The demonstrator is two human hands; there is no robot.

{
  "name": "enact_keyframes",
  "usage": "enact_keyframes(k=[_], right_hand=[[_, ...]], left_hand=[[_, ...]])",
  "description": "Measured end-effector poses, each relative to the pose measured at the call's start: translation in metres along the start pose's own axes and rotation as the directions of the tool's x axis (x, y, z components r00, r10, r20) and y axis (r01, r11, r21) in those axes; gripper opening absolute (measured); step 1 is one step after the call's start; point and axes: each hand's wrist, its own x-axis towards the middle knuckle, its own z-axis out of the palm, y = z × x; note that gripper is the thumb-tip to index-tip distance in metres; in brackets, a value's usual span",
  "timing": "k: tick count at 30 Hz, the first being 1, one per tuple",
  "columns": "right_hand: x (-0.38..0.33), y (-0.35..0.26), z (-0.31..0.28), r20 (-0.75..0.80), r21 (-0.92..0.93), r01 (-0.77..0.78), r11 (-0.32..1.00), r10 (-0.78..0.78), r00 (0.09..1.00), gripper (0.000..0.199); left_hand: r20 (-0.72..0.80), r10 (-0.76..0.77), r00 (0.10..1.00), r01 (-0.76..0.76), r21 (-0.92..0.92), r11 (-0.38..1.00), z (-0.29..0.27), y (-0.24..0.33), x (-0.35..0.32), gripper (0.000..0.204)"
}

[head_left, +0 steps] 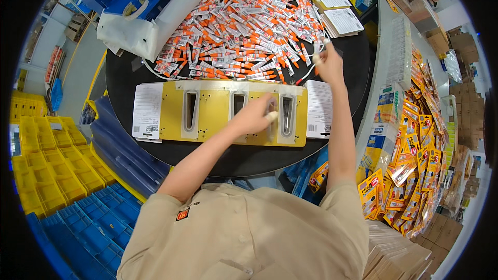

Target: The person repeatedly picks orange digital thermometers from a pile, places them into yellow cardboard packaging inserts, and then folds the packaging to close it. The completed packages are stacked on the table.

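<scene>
At our counter's [223, 159] six o'clock, our left hand [252, 116] seems to pinch a clear shell [271, 106] over the yellow board [213, 109], slotted presumably to steady it, while our right hand [329, 63], at three, has unreadable fingers.

On the round black desk [223, 162], a heap of orange-capped tubes [244, 31] lies at twelve o'clock, beyond a yellow plate [211, 116]. Near centre, the left hand [252, 116], blurred, seems to grip a clear plastic shell [271, 106]; the right hand [329, 64] is at two o'clock, beside the heap.
</scene>
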Motion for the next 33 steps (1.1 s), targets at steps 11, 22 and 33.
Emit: enact_keyframes(k=[11,22,33], right_hand=[[-0.076,-0.033,0.038,0.047,-0.103,0.040,0.994,-0.035,0.998,0.022],[-0.045,-0.076,0.053,0.089,-0.376,0.098,0.922,-0.069,0.994,0.013],[-0.127,-0.098,0.094,0.404,-0.069,0.765,0.641,-0.683,0.609,0.041]], left_hand=[[-0.174,0.028,0.984,0.066,0.509,0.858,-0.049,-0.049,-0.015,0.046],[-0.102,-0.068,0.992,0.047,-0.200,0.979,-0.104,-0.077,-0.059,0.028],[-0.191,-0.149,0.970,0.232,0.560,0.795,-0.150,-0.088,-0.064,0.052]])
